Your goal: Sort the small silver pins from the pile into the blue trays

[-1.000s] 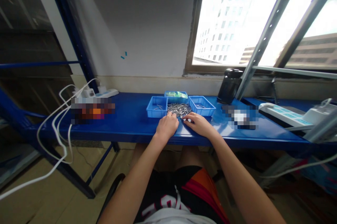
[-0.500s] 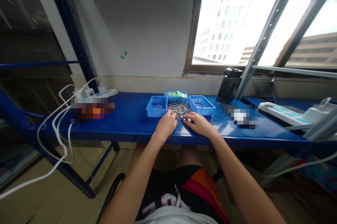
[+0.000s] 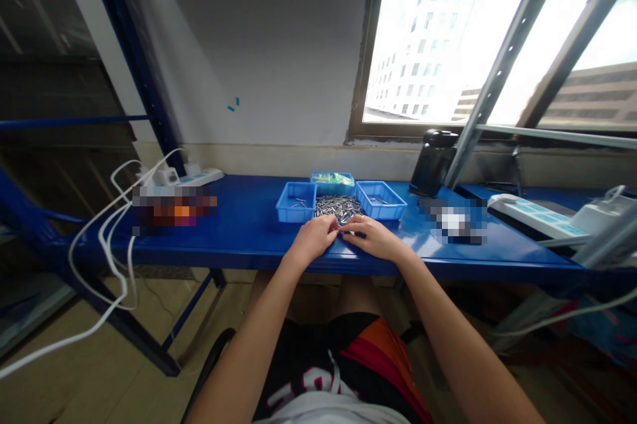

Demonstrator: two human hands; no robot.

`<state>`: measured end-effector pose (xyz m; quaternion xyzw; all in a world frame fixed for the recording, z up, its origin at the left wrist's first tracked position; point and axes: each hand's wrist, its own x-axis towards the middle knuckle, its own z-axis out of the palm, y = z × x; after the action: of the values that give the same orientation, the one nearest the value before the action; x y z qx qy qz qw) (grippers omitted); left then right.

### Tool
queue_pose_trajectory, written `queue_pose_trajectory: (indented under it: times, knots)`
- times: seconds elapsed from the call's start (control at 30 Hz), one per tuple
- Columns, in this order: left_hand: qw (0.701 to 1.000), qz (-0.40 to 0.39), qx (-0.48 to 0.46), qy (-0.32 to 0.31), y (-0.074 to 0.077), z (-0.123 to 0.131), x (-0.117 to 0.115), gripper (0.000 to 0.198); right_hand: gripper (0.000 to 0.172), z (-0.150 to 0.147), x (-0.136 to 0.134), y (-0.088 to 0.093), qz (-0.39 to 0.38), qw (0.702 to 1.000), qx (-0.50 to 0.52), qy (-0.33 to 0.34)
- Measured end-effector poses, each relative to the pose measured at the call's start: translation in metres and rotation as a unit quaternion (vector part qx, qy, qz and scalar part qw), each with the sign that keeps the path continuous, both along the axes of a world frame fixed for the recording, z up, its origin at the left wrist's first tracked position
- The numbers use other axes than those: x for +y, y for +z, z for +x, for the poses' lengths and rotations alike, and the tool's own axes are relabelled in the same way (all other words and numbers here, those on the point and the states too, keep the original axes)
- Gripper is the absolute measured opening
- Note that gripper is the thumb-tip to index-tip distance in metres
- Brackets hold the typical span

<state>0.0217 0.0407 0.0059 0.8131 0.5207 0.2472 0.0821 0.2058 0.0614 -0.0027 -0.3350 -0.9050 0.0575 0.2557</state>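
Observation:
A heap of small, thin silvery metal pieces [image 3: 338, 206] lies on the blue table between shallow blue bins; they look like screws or pins, but are too small to tell. Just in front of the heap, my left hand [image 3: 317, 238] is closed, thumb and fingers together. My right hand [image 3: 372, 237] faces it with thumb and index finger pinched, the fingertips nearly meeting those of the left. Whatever sits between the fingertips is too small to make out. The left bin [image 3: 296, 213] and the right bin [image 3: 385, 212] each hold a few of the metal pieces.
Behind the heap, a third blue bin [image 3: 332, 189] contains a green-and-clear plastic packet [image 3: 333, 178]. A black flask [image 3: 434, 162] stands to the right, near a power strip [image 3: 540, 218]. White cables [image 3: 107, 245] hang over the table's left end.
Both hands have drawn slightly back from the heap toward the table's front edge. Their fingertips have come closer together.

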Motion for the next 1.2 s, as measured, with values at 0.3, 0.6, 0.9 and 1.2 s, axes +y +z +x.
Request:
queue_pose_trajectory:
  times: [0.3, 0.6, 0.9, 1.2]
  knots:
    - [1.000, 0.014, -0.020, 0.011, -0.002, 0.000, 0.001, 0.010, 0.030, 0.000, 0.007, -0.007, 0.007, 0.997, 0.000, -0.076]
    - [0.998, 0.016, -0.058, -0.035, -0.005, -0.003, 0.003, 0.009, 0.030, 0.001, 0.008, -0.008, 0.012, 0.995, -0.004, -0.095]
    - [0.996, 0.022, -0.046, -0.071, -0.006, -0.002, 0.005, 0.015, 0.021, 0.001, 0.006, -0.004, -0.010, 0.999, 0.014, -0.045]
    - [0.996, 0.054, 0.059, -0.050, -0.011, 0.001, 0.008, 0.031, 0.016, 0.001, 0.008, -0.006, -0.026, 0.997, 0.028, -0.067]
